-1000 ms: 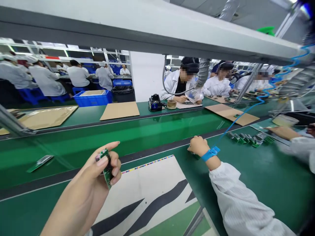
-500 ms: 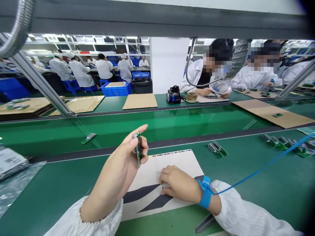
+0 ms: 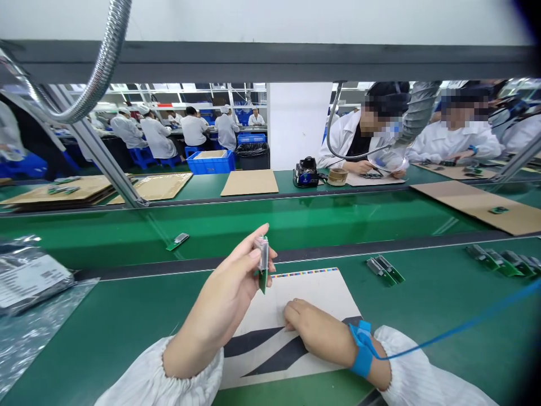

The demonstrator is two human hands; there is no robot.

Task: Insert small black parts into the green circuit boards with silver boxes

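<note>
My left hand (image 3: 232, 287) is raised above the cardboard, with its thumb and fingers closed on a small green circuit board (image 3: 262, 282). A silvery metal part on that board faces me. My right hand (image 3: 316, 330) wears a blue wrist strap (image 3: 362, 349) and rests on the printed cardboard sheet (image 3: 315, 287). Its fingers are curled downward, and the tips are tucked out of sight, so whatever they may hold is hidden. To the right of the sheet, two circuit boards (image 3: 385, 269) lie side by side on the green bench.
More boards (image 3: 502, 260) lie in a row at the right. A single board (image 3: 177, 241) sits on the green belt (image 3: 313, 217). At left is a labelled silver bag (image 3: 34, 279) on clear plastic. The strap's blue cord (image 3: 460, 321) crosses the right side. Co-workers sit opposite.
The board in my left hand has turned from edge-on to show its metal part. My right hand's thumb and fingers, apart before, have drawn together. The whole view has shifted slightly.
</note>
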